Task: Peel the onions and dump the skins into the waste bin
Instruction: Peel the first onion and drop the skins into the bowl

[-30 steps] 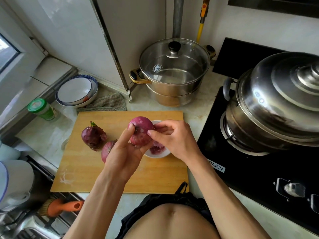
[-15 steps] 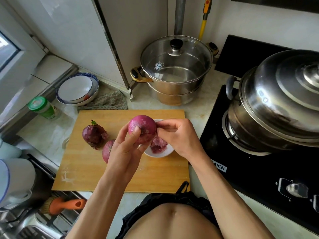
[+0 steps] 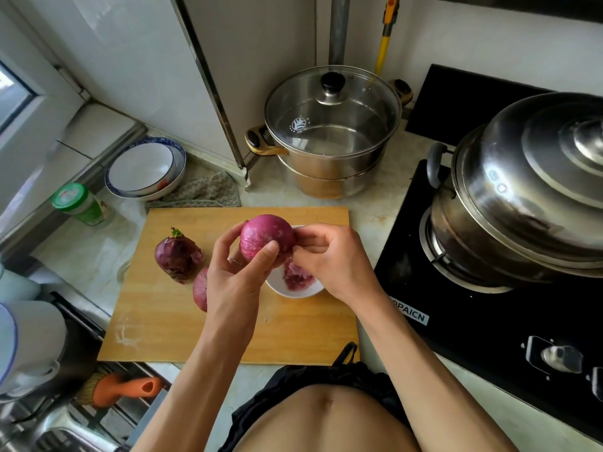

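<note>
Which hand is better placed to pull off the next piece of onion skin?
The right hand: its fingertips already pinch at the onion's side, above the white bowl. The left hand is occupied holding the onion.

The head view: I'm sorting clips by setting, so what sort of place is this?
A home kitchen, most likely. A lidded steel pot sits on a gas hob, a wooden cutting board with red onions lies on the counter, and a sink shows at lower left.
</note>
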Tool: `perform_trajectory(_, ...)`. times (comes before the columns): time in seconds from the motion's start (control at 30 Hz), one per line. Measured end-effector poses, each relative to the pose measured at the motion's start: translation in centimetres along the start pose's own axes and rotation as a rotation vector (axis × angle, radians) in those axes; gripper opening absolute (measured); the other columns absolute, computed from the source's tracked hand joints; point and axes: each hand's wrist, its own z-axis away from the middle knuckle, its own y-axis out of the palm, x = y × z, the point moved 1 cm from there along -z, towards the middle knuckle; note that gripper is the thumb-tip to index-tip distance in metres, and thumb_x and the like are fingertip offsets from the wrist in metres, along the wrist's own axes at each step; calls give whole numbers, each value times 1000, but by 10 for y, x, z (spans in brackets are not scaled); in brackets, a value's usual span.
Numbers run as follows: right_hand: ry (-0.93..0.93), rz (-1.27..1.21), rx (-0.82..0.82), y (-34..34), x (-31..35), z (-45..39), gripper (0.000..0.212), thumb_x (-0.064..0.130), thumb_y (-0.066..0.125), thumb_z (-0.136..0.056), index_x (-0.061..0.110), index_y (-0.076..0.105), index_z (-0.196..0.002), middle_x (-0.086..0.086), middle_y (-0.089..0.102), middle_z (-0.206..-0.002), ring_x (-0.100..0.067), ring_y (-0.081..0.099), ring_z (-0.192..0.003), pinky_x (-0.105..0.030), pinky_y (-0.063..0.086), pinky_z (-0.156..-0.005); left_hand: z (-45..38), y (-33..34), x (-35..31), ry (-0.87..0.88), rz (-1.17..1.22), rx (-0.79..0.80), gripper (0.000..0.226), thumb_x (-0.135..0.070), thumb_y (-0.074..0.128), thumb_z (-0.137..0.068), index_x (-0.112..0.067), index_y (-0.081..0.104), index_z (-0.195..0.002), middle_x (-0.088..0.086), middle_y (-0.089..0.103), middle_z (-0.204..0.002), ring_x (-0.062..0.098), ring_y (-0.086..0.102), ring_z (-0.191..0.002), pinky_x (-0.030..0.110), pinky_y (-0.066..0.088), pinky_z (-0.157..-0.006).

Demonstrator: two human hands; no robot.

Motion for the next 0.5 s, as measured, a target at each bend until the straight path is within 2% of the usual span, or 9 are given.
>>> perform_trajectory(0.13, 17, -2, -26, 1, -1, 1, 15, 6, 72, -85, 11, 79, -97, -1, 78, -85, -8, 75, -79, -36, 62, -80, -2, -2, 1, 13, -26, -13, 78, -23, 92, -66, -13, 58, -135, 22, 67, -123, 40, 71, -110, 57, 53, -103)
perform_trajectory(0.23, 20, -48, -24, 0, -2, 1, 12, 3, 71, -88, 8, 79, -96, -5, 78, -82, -13, 76, -76, -32, 62, -74, -3, -4, -1, 24, -26, -16, 82, -30, 91, -62, -14, 58, -135, 22, 67, -123, 42, 70, -110, 58, 53, -103)
perform_trajectory(0.4, 35, -103, -15, 0, -3, 1, 10, 4, 72, -89, 1, 78, -96, -10, 77, -80, -18, 76, -73, -26, 60, -67, -3, -3, -3, 13, -13, -6, 75, -18, 89, -67, -11, 57, -134, 22, 65, -122, 42, 71, -109, 52, 56, -98)
perform_trajectory(0.5, 24, -70, -17, 0, -3, 1, 8, 4, 71, -89, 3, 78, -93, -7, 77, -78, -15, 75, -71, -25, 60, -65, -2, -5, -3, 25, -45, -5, 76, -22, 92, -65, -13, 59, -133, 21, 68, -120, 44, 71, -108, 56, 55, -101)
